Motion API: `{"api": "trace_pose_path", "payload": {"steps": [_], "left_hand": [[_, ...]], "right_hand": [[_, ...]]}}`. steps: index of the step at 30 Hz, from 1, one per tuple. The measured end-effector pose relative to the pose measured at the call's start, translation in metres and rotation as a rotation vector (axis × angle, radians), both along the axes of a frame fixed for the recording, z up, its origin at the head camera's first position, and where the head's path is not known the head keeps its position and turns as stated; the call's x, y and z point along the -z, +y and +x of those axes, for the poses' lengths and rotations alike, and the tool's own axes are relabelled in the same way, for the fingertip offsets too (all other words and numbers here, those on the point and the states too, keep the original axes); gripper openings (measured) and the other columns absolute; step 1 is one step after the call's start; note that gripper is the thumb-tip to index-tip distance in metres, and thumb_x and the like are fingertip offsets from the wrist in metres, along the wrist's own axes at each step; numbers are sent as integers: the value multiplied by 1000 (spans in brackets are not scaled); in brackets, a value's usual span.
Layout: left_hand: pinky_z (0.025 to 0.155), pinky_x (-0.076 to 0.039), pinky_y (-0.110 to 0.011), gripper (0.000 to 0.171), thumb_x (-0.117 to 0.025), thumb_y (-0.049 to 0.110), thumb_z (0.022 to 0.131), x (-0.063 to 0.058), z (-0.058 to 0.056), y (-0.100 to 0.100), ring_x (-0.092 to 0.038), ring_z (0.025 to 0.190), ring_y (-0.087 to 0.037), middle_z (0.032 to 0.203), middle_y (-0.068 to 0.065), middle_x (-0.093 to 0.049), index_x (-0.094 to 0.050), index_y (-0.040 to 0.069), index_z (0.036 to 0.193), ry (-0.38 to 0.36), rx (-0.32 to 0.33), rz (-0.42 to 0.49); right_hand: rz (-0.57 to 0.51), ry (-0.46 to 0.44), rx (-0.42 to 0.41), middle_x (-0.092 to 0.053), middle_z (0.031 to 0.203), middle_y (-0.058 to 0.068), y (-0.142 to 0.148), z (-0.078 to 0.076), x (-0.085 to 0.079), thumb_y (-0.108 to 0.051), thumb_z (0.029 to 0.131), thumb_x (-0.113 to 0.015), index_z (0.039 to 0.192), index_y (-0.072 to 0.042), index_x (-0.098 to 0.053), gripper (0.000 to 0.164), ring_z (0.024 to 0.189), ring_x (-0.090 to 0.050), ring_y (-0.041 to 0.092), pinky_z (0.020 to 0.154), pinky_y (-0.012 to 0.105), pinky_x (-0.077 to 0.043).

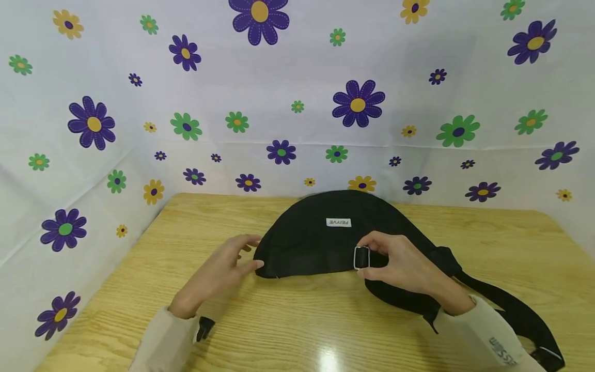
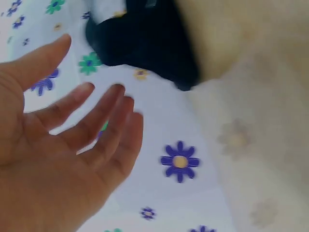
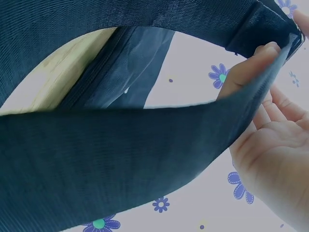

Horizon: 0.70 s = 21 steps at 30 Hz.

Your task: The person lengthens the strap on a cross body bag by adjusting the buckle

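black waist bag [image 1: 302, 243] with white label [image 1: 339, 222] on wood-grain table [image 1: 288, 320]; left hand [image 1: 228, 269], loosely bent, at bag's left end; metal buckle [image 1: 355, 257] of black strap [image 1: 395, 297] pinched in right hand [image 1: 402, 261]; flower-printed cloth [image 1: 288, 72] behind.

Bright light fills the head view, glaring white on the counter [image 1: 288, 320]. The left wrist view blurs the bag [image 2: 154, 43], by motion or focus, hard to say; the right wrist view gives the strap [image 3: 111, 159] a bluish cast.
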State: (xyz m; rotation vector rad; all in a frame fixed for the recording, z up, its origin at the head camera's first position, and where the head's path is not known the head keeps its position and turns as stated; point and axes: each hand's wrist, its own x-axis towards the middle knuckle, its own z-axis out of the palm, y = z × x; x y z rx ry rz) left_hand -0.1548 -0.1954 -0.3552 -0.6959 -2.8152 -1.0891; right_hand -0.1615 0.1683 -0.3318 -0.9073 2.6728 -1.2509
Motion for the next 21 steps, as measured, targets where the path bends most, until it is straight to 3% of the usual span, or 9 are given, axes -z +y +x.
{"api": "trace_pose_path", "payload": {"steps": [4,9,21], "left_hand": [[89,-51,-51,40,-70,9,97,-14,-4,18,-60,111,-36,129,-18,-63,-60,-3,133,57,62,20],[92,-52,-48,41,-71,9,96,-23,-9,48,-62,109,-35,124,-17,-65,-59,-3,134,31,193,57],[94,-52,-44,49,-76,12,93,-25,-19,106,-63,110,-31,123,-16,-65,-58,-1,136,-57,288,125]], "right_hand": [[-16,-6,-10,-65,87,-5,1,0,1,-9,82,-84,115,3,-63,41,73,-58,10,71,27,-46],[-18,-13,-7,-65,87,-5,2,0,3,-10,83,-84,116,2,-63,41,72,-57,9,70,27,-44],[-41,4,-4,-65,87,-3,5,-2,5,-12,83,-83,115,3,-63,41,72,-59,10,66,26,-46]]}}
